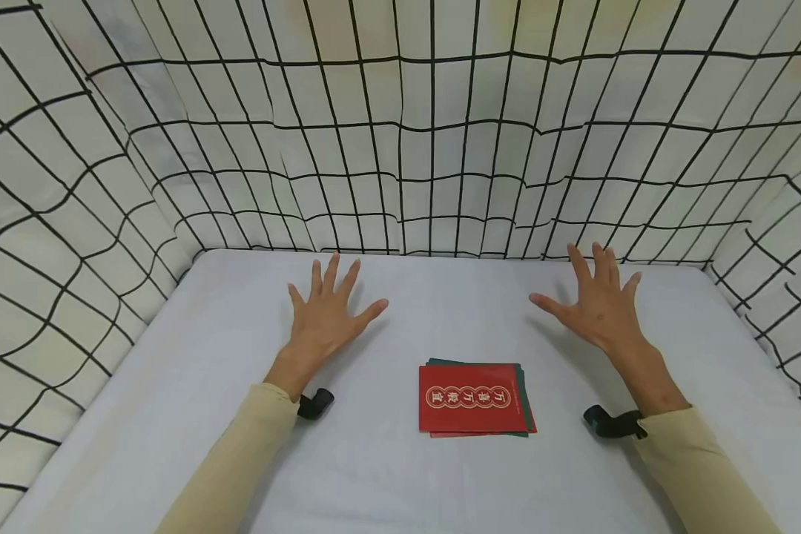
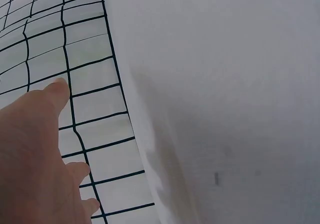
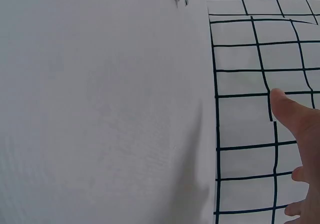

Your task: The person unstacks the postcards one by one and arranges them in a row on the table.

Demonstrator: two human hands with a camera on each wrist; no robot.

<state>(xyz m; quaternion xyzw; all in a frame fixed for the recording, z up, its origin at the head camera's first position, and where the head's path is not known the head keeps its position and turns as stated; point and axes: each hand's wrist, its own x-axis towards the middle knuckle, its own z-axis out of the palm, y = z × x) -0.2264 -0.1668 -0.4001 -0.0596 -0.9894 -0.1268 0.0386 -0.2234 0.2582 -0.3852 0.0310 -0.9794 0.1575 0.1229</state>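
Two hands spread flat, empty: left hand, right hand | red envelope stack, gold characters

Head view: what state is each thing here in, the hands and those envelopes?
Left hand: open, fingers spread, holding nothing.
Right hand: open, fingers spread, holding nothing.
Red envelope: flat on top of a stack, untouched.
Green envelopes: under the red one, edges showing.

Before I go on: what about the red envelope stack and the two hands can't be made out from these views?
- Envelope stack: the count, hidden under the top red one in the head view.
- Left hand: fingertips cut off in the left wrist view.
- Right hand: mostly cut off in the right wrist view.
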